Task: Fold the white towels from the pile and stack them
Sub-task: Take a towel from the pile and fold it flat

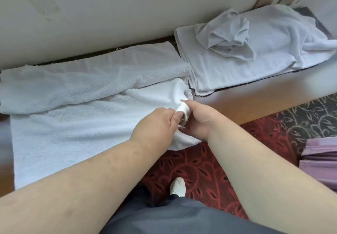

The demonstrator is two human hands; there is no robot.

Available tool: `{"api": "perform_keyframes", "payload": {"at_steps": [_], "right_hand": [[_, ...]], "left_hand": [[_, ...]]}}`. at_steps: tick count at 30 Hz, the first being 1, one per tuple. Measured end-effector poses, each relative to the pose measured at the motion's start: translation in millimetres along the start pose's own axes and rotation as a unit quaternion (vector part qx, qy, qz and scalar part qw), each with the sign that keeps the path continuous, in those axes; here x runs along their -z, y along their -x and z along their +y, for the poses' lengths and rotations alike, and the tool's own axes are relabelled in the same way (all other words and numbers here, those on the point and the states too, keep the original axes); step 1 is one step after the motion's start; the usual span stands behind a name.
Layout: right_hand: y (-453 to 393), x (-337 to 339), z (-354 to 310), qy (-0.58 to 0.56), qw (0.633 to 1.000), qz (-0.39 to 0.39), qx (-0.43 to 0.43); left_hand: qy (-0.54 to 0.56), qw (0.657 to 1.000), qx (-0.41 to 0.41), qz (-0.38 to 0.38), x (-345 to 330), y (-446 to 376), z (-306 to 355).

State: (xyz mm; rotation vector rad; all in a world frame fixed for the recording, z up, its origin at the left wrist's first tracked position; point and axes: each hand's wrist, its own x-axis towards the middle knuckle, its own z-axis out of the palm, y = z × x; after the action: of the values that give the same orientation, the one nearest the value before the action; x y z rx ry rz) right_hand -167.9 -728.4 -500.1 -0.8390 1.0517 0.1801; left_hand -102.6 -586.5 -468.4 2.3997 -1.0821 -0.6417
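**Corner pinched, towel stretched away from the stack**

The white terry towel [73, 133] is laid flat on the pale wooden table [255, 99], just beside the folded stack of grey-white towels [237, 69] and nearer the person than it. Its stack-side corner [183, 110] is gathered into a small roll and pinched from both sides. The left hand [155, 122] is curled, with the thumb pressed on the cloth, and the fingers of the right hand [197, 119] are bent round the roll. The hands are set close, nearly touching, just short of the stack's near corner.

And here the key line is seen: the towel's long axis is run along the table edge, straight away from the stack. Nearly the whole cloth is spread beyond the left hand, on the side far from the stack. The right hand is placed nearer the stack, the left nearer the towel's body. Any roll or fold is judged best carried away from the stack, along that axis. A thinner grey cloth [82, 80] is seen beyond the towel, its end set against the stack.
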Motion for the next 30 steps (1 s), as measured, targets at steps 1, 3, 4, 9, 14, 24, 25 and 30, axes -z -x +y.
{"api": "perform_keyframes", "payload": {"at_steps": [1,3,4,9,14,24,25,30], "right_hand": [[1,2,1,-0.057,0.998,0.006,0.031],[1,9,3,0.029,0.984,0.104,0.139],[0,14,6,0.137,0.958,0.165,0.192],[-8,52,16,0.377,0.87,0.252,0.191],[-17,68,26,0.471,0.867,0.161,0.01],[-26,65,57,0.209,0.916,0.323,0.111],[-25,59,62,0.15,0.922,0.34,0.11],[-32,36,82,-0.048,0.937,0.341,0.064]], "left_hand": [[-0.011,1.0,-0.005,-0.005,-3,1,-2],[-0.032,0.999,-0.011,-0.015,-9,4,-8],[-0.042,0.999,-0.013,-0.02,-12,5,-12],[-0.032,0.991,0.003,-0.132,-22,19,-37],[-0.031,0.988,0.122,-0.087,-9,49,-93],[-0.134,0.925,0.35,-0.067,42,166,-235],[-0.138,0.926,0.345,-0.071,45,171,-242],[-0.169,0.936,0.302,-0.063,56,171,-269]]}}
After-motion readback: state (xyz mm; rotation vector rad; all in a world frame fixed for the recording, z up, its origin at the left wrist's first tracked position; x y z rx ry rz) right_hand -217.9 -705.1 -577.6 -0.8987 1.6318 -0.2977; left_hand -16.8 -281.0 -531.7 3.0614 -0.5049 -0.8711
